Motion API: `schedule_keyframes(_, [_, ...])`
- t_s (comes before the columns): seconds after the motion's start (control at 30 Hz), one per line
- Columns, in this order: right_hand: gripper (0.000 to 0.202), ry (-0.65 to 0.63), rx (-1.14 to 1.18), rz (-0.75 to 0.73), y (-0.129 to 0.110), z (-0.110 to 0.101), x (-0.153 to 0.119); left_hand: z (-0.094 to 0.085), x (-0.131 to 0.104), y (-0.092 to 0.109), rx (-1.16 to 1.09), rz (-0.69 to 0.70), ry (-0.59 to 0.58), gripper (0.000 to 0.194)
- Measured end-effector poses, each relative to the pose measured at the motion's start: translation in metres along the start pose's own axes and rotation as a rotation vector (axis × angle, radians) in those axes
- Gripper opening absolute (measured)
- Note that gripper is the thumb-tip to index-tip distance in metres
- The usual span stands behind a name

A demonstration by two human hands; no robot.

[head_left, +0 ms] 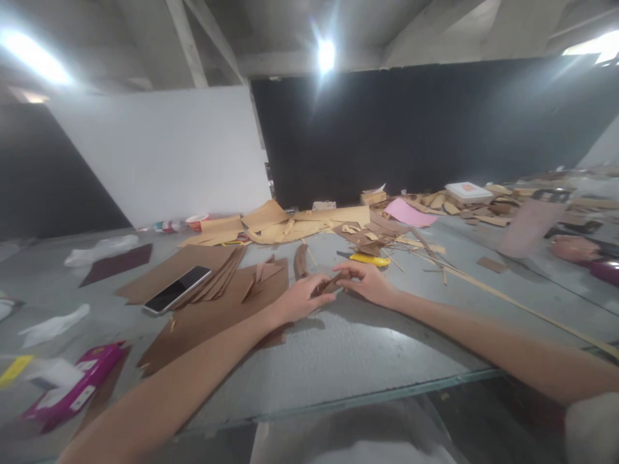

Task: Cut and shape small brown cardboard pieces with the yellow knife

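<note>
Bare arms (213,361) reach beside the yellow knife (370,260); left hand (304,298) and closer right hand (365,281) pinch a brown strip (331,284) slanting toward it.

Two hands at a brown piece, mid-frame
Left hand (302,299) and right hand (365,282) hold the brown piece (333,284); yellow cutter (370,260) just above.

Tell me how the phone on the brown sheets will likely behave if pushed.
The phone looks rigid, being a straight-edged slab. Its glossy screen suggests a slippery surface, and the loose brown sheets beneath may slide along with it.
</note>
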State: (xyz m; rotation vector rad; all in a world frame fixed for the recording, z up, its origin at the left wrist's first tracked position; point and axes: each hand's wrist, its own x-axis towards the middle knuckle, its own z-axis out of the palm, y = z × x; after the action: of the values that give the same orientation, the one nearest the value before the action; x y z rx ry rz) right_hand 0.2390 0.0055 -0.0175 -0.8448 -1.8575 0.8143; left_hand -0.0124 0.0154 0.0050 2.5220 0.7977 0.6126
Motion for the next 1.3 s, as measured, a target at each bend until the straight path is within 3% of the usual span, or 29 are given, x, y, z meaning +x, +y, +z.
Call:
schedule_keyframes(0.13, [0.038, 0.011, -0.013, 0.009, 0.001, 0.000, 0.000, 0.001, 0.000, 0.000, 0.017, -0.017, -0.001, 0.048])
schedule_keyframes(0.43, [0.033, 0.023, -0.074, -0.010, 0.000, 0.000, -0.001, 0.004, 0.003, -0.004, 0.135, 0.052, 0.032, 0.030])
schedule_keyframes(0.93, [0.031, 0.061, -0.156, 0.023, -0.007, 0.002, -0.002, 0.008, 0.002, -0.011, 0.146, 0.069, 0.036, 0.031])
schedule_keyframes(1.3, [0.030, 0.077, -0.187, 0.025, -0.006, 0.006, -0.004, 0.004, 0.001, -0.004, 0.148, 0.048, 0.012, 0.032])
